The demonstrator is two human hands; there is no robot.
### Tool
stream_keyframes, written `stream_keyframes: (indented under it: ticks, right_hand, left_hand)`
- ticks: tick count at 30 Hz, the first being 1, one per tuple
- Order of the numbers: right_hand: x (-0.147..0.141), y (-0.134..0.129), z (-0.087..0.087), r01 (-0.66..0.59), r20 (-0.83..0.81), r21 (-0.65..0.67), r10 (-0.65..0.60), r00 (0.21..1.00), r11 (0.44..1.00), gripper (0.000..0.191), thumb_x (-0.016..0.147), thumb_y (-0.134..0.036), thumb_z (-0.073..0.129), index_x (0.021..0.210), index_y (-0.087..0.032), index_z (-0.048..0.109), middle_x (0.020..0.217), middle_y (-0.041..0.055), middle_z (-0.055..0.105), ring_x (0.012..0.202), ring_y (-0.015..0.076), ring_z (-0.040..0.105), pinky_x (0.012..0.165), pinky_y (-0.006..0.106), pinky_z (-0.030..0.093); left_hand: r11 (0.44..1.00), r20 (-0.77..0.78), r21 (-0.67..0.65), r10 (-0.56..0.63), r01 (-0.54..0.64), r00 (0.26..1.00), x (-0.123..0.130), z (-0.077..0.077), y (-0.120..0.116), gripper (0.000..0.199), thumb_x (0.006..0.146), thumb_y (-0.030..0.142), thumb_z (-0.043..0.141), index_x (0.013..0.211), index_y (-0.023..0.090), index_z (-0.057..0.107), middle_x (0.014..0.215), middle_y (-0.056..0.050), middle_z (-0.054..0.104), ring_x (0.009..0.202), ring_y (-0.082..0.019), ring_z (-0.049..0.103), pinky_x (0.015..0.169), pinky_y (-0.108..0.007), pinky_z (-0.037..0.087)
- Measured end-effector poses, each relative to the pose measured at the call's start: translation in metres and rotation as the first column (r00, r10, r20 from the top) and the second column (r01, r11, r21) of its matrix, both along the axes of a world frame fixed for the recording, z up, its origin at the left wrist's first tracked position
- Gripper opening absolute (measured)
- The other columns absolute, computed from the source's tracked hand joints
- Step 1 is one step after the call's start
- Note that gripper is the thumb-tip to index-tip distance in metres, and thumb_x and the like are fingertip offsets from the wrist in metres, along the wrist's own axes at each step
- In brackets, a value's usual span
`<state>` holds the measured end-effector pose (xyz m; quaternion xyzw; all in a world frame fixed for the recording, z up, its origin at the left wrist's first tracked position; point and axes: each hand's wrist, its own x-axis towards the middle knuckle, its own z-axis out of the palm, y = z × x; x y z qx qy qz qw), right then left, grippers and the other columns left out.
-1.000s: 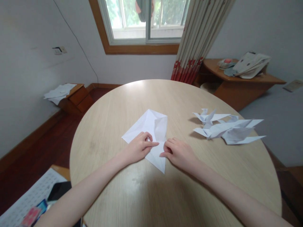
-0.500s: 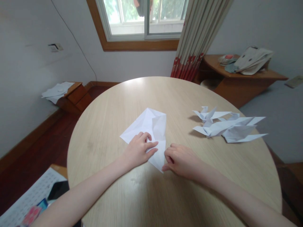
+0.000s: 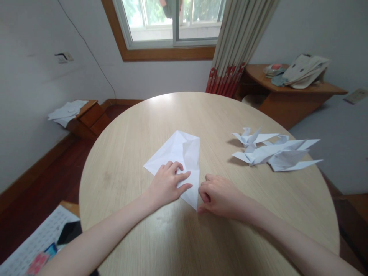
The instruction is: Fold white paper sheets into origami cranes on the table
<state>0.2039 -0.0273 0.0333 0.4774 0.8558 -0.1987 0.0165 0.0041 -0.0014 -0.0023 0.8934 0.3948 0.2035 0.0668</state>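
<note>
One partly folded white sheet (image 3: 191,155) lies at the middle of the round, pale tabletop (image 3: 129,142), one point toward the near edge. Pressing on its left part, the left hand (image 3: 169,184) has its thumb and index finger spread. At the sheet's near point, the right hand (image 3: 218,195) is loosely curled; I cannot tell whether it pinches the paper. Several folded paper birds (image 3: 267,153) sit together on the right. Beyond the far edge are a window (image 3: 175,23) and a curtain (image 3: 235,50).
</note>
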Motion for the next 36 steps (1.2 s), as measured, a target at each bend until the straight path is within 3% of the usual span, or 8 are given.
stream_keyframes:
  ticks: [3, 6, 9, 18, 25, 36]
  right_hand:
    - [0.006, 0.009, -0.004, 0.108, -0.129, -0.034, -0.112, 0.985, 0.994, 0.027, 0.085, -0.039, 0.066, 0.067, -0.019, 0.061, 0.063, -0.0007, 0.063, 0.059, 0.0142, 0.055, 0.053, 0.025, 0.028]
    - [0.013, 0.022, -0.015, 0.271, -0.186, 0.150, -0.242, 0.952, 0.951, 0.022, 0.096, -0.029, 0.048, 0.082, -0.018, 0.061, 0.077, 0.0039, 0.068, 0.068, 0.0169, 0.061, 0.058, 0.026, 0.034]
    - [0.017, 0.030, -0.026, 0.310, -0.206, 0.258, -0.261, 0.943, 0.915, 0.018, 0.095, -0.026, 0.048, 0.083, -0.018, 0.059, 0.082, 0.0056, 0.069, 0.073, 0.0189, 0.063, 0.061, 0.027, 0.036]
    - [0.016, 0.034, -0.036, 0.271, -0.141, 0.329, -0.236, 0.961, 0.905, 0.021, 0.097, -0.029, 0.048, 0.083, -0.018, 0.058, 0.083, 0.0073, 0.070, 0.075, 0.0210, 0.066, 0.060, 0.027, 0.036]
    - [0.012, 0.034, -0.033, 0.289, -0.077, 0.287, -0.279, 0.957, 0.913, 0.020, 0.097, -0.029, 0.048, 0.084, -0.018, 0.059, 0.083, 0.0069, 0.072, 0.074, 0.0212, 0.066, 0.058, 0.027, 0.032]
    - [0.012, 0.034, -0.029, 0.307, -0.126, 0.236, -0.284, 0.950, 0.922, 0.021, 0.092, -0.031, 0.055, 0.075, -0.019, 0.059, 0.074, 0.0048, 0.070, 0.067, 0.0184, 0.062, 0.055, 0.027, 0.026]
  left_hand:
    - [1.000, -0.042, 0.016, 0.000, 0.001, 0.999, -0.001, 0.002, 0.000, 0.029, 0.087, 0.038, 0.063, 0.110, 0.021, 0.069, 0.105, -0.009, 0.060, 0.088, -0.023, 0.053, 0.075, -0.039, 0.046]
    - [1.000, -0.080, 0.023, 0.003, -0.001, 0.997, -0.003, 0.003, 0.001, 0.029, 0.089, 0.038, 0.062, 0.111, 0.022, 0.068, 0.106, -0.009, 0.060, 0.088, -0.023, 0.053, 0.075, -0.038, 0.046]
    - [1.000, -0.104, 0.028, -0.004, 0.007, 0.995, -0.004, 0.004, 0.002, 0.029, 0.090, 0.037, 0.060, 0.112, 0.021, 0.067, 0.105, -0.009, 0.061, 0.089, -0.023, 0.054, 0.075, -0.038, 0.046]
    - [0.998, -0.167, 0.059, -0.020, 0.030, 0.986, -0.005, 0.007, 0.000, 0.030, 0.092, 0.037, 0.056, 0.115, 0.021, 0.065, 0.108, -0.010, 0.061, 0.089, -0.023, 0.055, 0.073, -0.037, 0.046]
    - [0.995, -0.201, 0.086, -0.028, 0.047, 0.979, -0.004, 0.008, -0.001, 0.031, 0.094, 0.037, 0.052, 0.116, 0.019, 0.063, 0.107, -0.010, 0.063, 0.092, -0.025, 0.055, 0.072, -0.037, 0.046]
    - [0.995, -0.222, 0.087, -0.020, 0.040, 0.975, -0.003, 0.008, -0.002, 0.031, 0.095, 0.037, 0.050, 0.117, 0.019, 0.062, 0.107, -0.009, 0.062, 0.093, -0.025, 0.054, 0.071, -0.037, 0.045]
